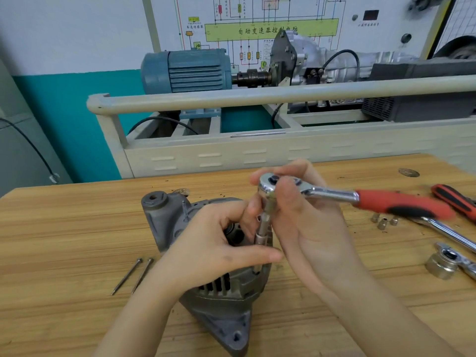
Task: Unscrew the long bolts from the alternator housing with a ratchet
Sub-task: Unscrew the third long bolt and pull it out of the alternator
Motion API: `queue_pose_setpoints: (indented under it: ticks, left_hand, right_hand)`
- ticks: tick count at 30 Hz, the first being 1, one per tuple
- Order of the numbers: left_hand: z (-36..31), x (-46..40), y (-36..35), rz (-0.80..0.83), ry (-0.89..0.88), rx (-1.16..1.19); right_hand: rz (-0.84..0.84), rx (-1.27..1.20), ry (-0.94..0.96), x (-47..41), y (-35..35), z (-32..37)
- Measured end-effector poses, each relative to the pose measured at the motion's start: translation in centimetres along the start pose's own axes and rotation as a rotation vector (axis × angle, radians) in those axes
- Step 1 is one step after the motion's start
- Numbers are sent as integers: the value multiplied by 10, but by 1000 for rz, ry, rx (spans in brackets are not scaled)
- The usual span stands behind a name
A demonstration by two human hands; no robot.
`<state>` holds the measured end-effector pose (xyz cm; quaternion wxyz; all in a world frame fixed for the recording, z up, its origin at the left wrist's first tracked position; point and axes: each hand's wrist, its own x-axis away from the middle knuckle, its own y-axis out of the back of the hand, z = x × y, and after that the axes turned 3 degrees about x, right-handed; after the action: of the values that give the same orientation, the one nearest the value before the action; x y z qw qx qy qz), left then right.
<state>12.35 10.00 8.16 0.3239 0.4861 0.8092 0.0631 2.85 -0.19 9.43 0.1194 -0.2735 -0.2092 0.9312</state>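
The grey alternator housing (164,222) stands on the wooden table (64,228). My left hand (208,243) rests on top of it, with its fingers by the socket extension (262,228). A ratchet (334,194) with a chrome head and a red and black handle sits on that extension above the housing's right side. My right hand (301,222) grips the ratchet head, and the handle sticks out to the right. One long bolt (185,210) stands partly raised at the housing's back. Two removed long bolts (134,275) lie on the table to the left.
Three small sockets (383,221) lie right of the ratchet handle. A second ratchet (453,233), a red-handled tool (453,199) and a ratchet with a large socket (441,265) lie at the right edge. Behind the table stands a cream-framed training rig (231,99) holding a blue motor.
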Motion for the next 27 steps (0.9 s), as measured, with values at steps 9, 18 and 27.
queue_pose_setpoints:
  ticks: [9,18,27]
  left_hand:
    - [0,-1,10,184,52,104]
    - [1,0,1,57,6,4]
    - [2,0,7,77,0,112]
  right_hand:
    - [97,60,-143,-2,0,2]
    - [40,36,-10,1,-2,3]
    - [124,23,-106,-2,0,2]
